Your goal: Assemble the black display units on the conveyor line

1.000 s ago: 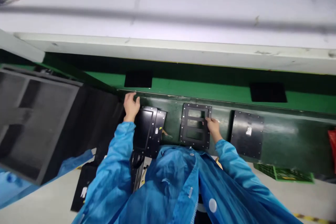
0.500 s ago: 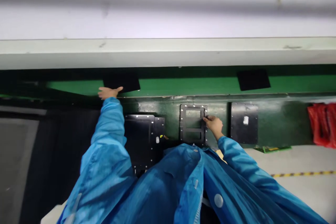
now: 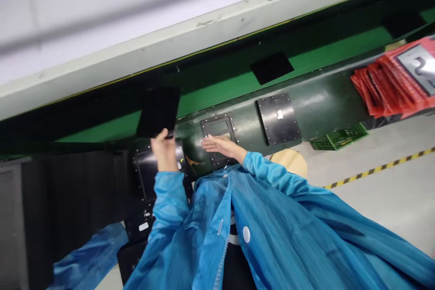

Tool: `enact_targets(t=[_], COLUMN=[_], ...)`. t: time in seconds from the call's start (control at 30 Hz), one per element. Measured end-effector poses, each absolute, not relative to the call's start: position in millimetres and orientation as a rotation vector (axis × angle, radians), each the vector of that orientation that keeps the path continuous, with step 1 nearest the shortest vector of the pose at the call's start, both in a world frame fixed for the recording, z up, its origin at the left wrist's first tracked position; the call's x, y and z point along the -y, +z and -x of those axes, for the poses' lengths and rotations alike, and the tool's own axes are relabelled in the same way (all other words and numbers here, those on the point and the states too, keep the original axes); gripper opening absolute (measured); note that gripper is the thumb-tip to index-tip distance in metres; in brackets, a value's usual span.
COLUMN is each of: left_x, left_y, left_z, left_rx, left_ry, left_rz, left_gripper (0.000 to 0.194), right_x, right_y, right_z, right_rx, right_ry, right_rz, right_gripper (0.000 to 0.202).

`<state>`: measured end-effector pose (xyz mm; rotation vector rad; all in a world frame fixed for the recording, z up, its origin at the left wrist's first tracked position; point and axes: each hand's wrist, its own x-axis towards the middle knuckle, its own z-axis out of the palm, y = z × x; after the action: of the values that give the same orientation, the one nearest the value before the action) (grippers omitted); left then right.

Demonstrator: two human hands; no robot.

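Thin black rectangular sheet (image 3: 159, 111) is up in front of the green back panel (image 3: 207, 93), tilted, over the left end of the dark green surface (image 3: 316, 113). Left hand (image 3: 165, 149) has its near edge, fingers closed in a pinch between thumb and fingertips. Below that hand: glossy black riveted panels (image 3: 148, 173), overlapping. Right hand (image 3: 220, 145) holds nothing, fingers straight and together, thumb along them. It sits over the black rectangular frame with rivet-dotted rim (image 3: 215, 120); contact, can't tell. Right of frame, apart: flat black riveted plate with white label (image 3: 278, 118). Second black rectangular sheet (image 3: 272, 68) on back panel above it. Far right: stack of red plastic bags (image 3: 384, 86). Below surface edge: green plastic crate (image 3: 340, 138).
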<state>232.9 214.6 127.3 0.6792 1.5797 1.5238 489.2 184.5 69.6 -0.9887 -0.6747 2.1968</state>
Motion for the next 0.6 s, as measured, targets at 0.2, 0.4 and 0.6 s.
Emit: enact_targets(t=[0.2, 0.4, 0.6], left_x=[-113.6, -114.0, -164.9], left_y=[124.4, 166.1, 112.1], left_z=[-325.2, -305.1, -361.0], left_rx=[-1.675, -1.574, -1.592], left_ry=[1.292, 1.046, 0.965], left_rz=[-0.843, -1.176, -1.011], left_gripper=[0.032, 0.036, 0.052], right_x=[-157.8, -138.6, -146.4], right_y=[85.2, 89.8, 54.5], right_z=[-557.3, -646.5, -604.1], right_rx=[0.753, 1.168, 1.021], right_ry=[2.024, 1.413, 1.926], right_rz=[1.219, 1.411, 1.165], right_gripper=[0.067, 0.053, 0.060])
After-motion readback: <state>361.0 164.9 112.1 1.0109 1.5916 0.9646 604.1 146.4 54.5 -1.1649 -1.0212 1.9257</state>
